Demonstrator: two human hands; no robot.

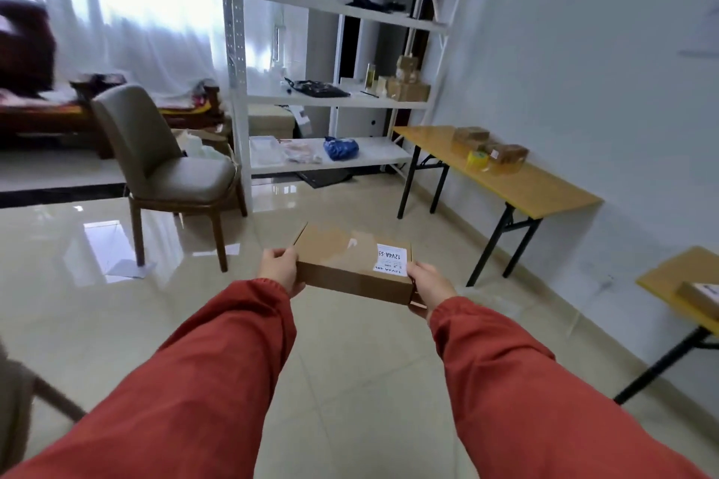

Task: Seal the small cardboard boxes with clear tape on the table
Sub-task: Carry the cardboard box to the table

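Observation:
A flat brown cardboard box (342, 264) with a white printed label hangs in the air over the tiled floor, held level between both hands. My left hand (278, 268) grips its left end and my right hand (430, 286) grips its right end by the label. Both arms wear red sleeves. On the yellow folding table (544, 191) against the right wall lie a roll of tape (477, 160) and two more small cardboard boxes, one (470, 136) further back and one (507, 156) beside the roll.
A grey padded chair (167, 163) stands on the floor to the left. White metal shelving (334, 101) with small items rises straight ahead. A second yellow table (684, 284) with a box on it shows at the right edge. Glossy floor lies between me and the tables.

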